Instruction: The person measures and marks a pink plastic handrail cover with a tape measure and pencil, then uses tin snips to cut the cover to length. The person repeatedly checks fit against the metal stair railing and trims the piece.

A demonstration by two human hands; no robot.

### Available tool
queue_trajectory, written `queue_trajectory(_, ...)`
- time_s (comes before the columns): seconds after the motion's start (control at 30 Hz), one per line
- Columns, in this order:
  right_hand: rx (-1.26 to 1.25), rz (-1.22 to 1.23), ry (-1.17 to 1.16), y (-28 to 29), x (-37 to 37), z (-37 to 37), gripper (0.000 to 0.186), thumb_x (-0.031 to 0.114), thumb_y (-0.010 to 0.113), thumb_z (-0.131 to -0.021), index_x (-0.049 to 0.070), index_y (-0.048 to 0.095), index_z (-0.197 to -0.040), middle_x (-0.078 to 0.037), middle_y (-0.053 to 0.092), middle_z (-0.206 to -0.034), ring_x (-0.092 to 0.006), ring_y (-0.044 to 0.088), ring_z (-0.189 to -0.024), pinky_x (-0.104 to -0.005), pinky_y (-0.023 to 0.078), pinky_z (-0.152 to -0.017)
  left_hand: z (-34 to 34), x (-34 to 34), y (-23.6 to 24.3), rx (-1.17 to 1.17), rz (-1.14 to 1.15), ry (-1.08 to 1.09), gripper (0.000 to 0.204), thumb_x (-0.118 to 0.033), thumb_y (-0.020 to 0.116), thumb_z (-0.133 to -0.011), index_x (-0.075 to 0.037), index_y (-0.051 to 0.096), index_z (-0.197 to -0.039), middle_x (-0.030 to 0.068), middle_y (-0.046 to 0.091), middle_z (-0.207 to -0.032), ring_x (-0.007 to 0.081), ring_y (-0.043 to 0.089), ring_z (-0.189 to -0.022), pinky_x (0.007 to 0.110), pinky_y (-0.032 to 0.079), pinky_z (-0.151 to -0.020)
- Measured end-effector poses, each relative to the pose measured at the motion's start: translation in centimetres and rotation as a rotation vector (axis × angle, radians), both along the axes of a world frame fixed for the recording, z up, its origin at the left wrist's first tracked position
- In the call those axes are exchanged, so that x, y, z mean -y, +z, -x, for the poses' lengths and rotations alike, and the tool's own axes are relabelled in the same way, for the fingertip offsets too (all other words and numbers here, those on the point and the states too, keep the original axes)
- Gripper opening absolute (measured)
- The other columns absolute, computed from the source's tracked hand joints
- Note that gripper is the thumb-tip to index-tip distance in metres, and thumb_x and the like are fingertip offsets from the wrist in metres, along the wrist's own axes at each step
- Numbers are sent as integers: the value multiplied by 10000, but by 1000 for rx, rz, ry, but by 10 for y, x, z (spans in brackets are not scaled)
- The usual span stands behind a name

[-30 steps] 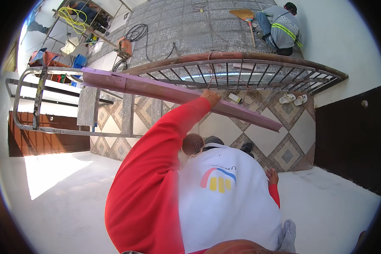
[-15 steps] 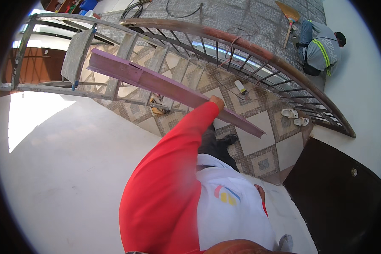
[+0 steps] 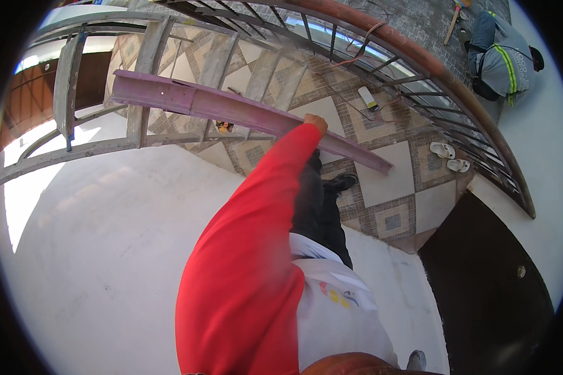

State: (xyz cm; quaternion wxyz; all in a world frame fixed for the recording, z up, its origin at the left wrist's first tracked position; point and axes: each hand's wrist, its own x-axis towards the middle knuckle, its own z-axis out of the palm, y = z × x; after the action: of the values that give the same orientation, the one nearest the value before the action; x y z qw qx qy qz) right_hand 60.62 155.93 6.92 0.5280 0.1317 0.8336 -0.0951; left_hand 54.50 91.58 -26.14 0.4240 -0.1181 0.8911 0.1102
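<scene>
Left hand [image 3: 316, 123]: your red-sleeved left arm reaches forward and the hand is closed over the upper edge of the long purple beam [image 3: 231, 109]; how tightly, you cannot tell.
Right hand: not in view; its state cannot be reported.
Beam position: it runs slantwise past the hand, the longer, wider stretch out to the hand's left, over the grey metal ladder frame [image 3: 145, 75], and a shorter tapering end to the hand's right, above the patterned tile floor [image 3: 394, 187].
Risk, balance: you grip well off the beam's middle, so in my judgement the long left part could dip or swing and twist out of a one-handed hold.
Risk, snagging: the left end lies close over the ladder frame rungs and could catch there.
Below the hand: your dark trouser leg and shoe [image 3: 343, 182] stand on the tiles.
Right of the hand: a white tube [image 3: 368, 99] and a thin cable on the floor, then a pair of sandals [image 3: 450, 157].
Obstruction beyond: the curved railing [image 3: 431, 69] bounds the floor; a dropped end could strike it.
Far right: another person in grey workwear [image 3: 503, 56] crouches beyond the railing, well apart.
</scene>
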Motion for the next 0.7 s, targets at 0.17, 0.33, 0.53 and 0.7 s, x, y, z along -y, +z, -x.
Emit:
queue_trajectory(0.17,7,5,25,6,14,16,389,326,608,-992,-3,681,-1185,-123,721,-1080,-196,671,-1001,-308,506,-911,-4,6,-14,20,35,6,269,-208,566,-958,-160,759,-1139,43,741,-1163,277,703,-1080,553,513,-796)
queue_trajectory(0.33,7,52,60,0,35,24,391,328,611,-988,-6,682,-1178,-118,720,-1072,-193,668,-996,-306,505,-906,-13,22,-2,16,31,-19,270,-211,564,-958,-153,747,-1148,71,739,-1157,302,704,-1054,576,477,-846)
queue_trajectory(0.53,12,167,90,-13,64,32,394,331,613,-984,-9,684,-1170,-111,719,-1064,-189,663,-989,-304,503,-900,-33,16,44,-427,275,124,260,-234,562,-954,-147,700,-1157,77,679,-1095,286,626,-1108,582,421,-950)
queue_trajectory(0.7,30,381,120,-10,122,42,397,333,615,-980,-12,686,-1162,-106,718,-1056,-186,660,-984,-303,502,-895,-53,-10,105,-604,-182,147,422,-301,712,-856,-143,630,-1239,108,631,-1139,301,610,-1110,510,461,-951)
